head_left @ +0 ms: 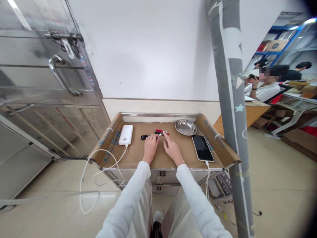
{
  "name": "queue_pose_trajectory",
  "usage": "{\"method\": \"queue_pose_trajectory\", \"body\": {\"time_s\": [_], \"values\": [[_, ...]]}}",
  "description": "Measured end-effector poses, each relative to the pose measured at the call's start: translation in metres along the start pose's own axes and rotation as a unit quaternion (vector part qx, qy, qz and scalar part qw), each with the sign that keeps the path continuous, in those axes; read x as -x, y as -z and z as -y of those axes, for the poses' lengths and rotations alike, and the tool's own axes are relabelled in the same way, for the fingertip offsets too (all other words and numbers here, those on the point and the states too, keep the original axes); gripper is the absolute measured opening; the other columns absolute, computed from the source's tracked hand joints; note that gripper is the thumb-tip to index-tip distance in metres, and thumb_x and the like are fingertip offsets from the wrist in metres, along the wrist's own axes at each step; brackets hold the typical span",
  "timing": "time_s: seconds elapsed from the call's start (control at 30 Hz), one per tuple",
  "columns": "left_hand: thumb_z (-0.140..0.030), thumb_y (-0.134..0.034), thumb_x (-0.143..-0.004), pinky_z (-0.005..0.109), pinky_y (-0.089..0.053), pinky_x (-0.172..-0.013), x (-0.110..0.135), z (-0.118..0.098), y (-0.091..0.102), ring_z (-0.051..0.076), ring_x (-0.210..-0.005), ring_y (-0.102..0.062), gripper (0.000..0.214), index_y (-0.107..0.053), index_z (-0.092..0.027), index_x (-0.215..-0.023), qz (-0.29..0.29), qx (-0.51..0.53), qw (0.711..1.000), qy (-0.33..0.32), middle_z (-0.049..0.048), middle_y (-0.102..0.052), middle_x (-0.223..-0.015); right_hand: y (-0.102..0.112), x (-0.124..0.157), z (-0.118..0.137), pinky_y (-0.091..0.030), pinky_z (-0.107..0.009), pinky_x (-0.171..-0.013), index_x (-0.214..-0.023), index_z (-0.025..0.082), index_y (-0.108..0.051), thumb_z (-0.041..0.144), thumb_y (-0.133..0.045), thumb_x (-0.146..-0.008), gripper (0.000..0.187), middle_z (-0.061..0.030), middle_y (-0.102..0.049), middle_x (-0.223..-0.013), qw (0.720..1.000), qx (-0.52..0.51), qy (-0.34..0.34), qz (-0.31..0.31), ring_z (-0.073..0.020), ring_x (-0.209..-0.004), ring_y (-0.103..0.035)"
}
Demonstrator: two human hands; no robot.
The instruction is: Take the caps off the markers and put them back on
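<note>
Near the middle of the brown cardboard-covered top, my left hand has its fingers bent close together around what looks like a black pen, whose pale end pokes out by the thumb. Just left of these fingertips lie black pens. My right hand is to the right, with thumb and index finger apart. Its index fingertip reaches the red pen, partly covering it. Another dark pen piece sits between the hands, too small to make out.
A white power bank with a cable is at left. At right are a round metal dish and a phone with a cable. Cardboard side walls edge the cabinet top. A wrapped grey pole stands at right; people sit beyond it.
</note>
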State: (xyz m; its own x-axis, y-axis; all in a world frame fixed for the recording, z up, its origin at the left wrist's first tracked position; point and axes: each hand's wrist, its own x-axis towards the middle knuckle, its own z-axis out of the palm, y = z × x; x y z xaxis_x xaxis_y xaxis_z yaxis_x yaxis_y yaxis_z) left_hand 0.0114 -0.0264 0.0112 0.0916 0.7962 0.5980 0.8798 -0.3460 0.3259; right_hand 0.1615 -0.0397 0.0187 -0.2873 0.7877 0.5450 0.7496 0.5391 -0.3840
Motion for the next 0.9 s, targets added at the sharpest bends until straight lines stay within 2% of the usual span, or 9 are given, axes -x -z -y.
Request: {"method": "queue_pose_trajectory", "body": {"time_s": [0.13, 0.23, 0.33, 0.47, 0.63, 0.77, 0.9], "values": [[-0.026, -0.034, -0.095, 0.044, -0.044, -0.084, 0.003, 0.001, 0.001, 0.028, -0.097, -0.054, 0.025, -0.057, -0.018, -0.099, -0.018, -0.060, 0.995, 0.083, 0.0128, -0.061, -0.096, -0.011, -0.004, -0.008, -0.039, -0.038, -0.104, -0.140, 0.019, -0.038, 0.016, -0.032, -0.091, 0.050, -0.0095, -0.045, -0.141, 0.998, 0.063, -0.017, -0.014, -0.0195, -0.129, -0.042], [-0.021, -0.033, -0.094, 0.043, -0.045, -0.083, 0.007, 0.003, -0.001, 0.027, -0.096, -0.054, 0.025, -0.056, -0.017, -0.099, -0.019, -0.098, 0.989, 0.108, 0.0133, -0.059, -0.098, -0.018, -0.009, -0.012, -0.040, -0.040, -0.102, -0.133, 0.018, -0.048, 0.020, -0.035, -0.091, 0.043, -0.0124, -0.047, -0.138, 0.993, 0.108, -0.044, -0.013, -0.0225, -0.127, -0.043], [-0.017, -0.032, -0.093, 0.041, -0.046, -0.080, 0.010, 0.003, -0.004, 0.025, -0.092, -0.053, 0.024, -0.055, -0.015, -0.099, -0.033, -0.134, 0.983, 0.120, 0.0128, -0.057, -0.096, -0.022, -0.016, -0.013, -0.039, -0.042, -0.101, -0.130, 0.023, -0.051, 0.021, -0.038, -0.092, 0.041, -0.0109, -0.045, -0.140, 0.991, 0.129, -0.030, 0.004, -0.0232, -0.128, -0.041], [-0.012, -0.030, -0.092, 0.039, -0.047, -0.080, 0.010, 0.004, -0.006, 0.024, -0.088, -0.053, 0.025, -0.055, -0.014, -0.096, -0.058, -0.143, 0.981, 0.119, 0.0126, -0.055, -0.094, -0.025, -0.024, -0.012, -0.036, -0.043, -0.102, -0.130, 0.031, -0.052, 0.024, -0.039, -0.093, 0.040, -0.0061, -0.039, -0.145, 0.991, 0.131, -0.010, 0.026, -0.0238, -0.130, -0.038], [-0.008, -0.029, -0.090, 0.042, -0.045, -0.085, 0.006, 0.004, -0.004, 0.025, -0.093, -0.052, 0.027, -0.054, -0.011, -0.101, -0.016, -0.119, 0.984, 0.132, 0.0147, -0.054, -0.099, -0.027, -0.027, -0.013, -0.035, -0.045, -0.102, -0.128, 0.035, -0.053, 0.025, -0.040, -0.093, 0.039, -0.0032, -0.038, -0.146, 0.990, 0.134, -0.012, 0.043, -0.0247, -0.129, -0.037], [-0.007, -0.029, -0.089, 0.044, -0.043, -0.088, 0.004, 0.005, -0.004, 0.028, -0.098, -0.051, 0.030, -0.053, -0.007, -0.107, 0.001, -0.100, 0.986, 0.133, 0.0184, -0.052, -0.104, -0.026, -0.026, -0.012, -0.036, -0.043, -0.100, -0.123, 0.032, -0.057, 0.024, -0.040, -0.093, 0.036, -0.0044, -0.043, -0.142, 0.990, 0.137, -0.008, 0.033, -0.0243, -0.125, -0.039], [-0.008, -0.029, -0.089, 0.043, -0.042, -0.089, 0.002, 0.003, -0.007, 0.028, -0.099, -0.051, 0.032, -0.053, -0.008, -0.110, 0.026, -0.104, 0.992, 0.058, 0.0183, -0.054, -0.107, -0.022, -0.023, -0.010, -0.039, -0.036, -0.091, -0.124, 0.025, -0.054, 0.017, -0.037, -0.091, 0.038, -0.0079, -0.051, -0.131, 0.989, 0.143, -0.022, 0.010, -0.0228, -0.112, -0.046]]}}
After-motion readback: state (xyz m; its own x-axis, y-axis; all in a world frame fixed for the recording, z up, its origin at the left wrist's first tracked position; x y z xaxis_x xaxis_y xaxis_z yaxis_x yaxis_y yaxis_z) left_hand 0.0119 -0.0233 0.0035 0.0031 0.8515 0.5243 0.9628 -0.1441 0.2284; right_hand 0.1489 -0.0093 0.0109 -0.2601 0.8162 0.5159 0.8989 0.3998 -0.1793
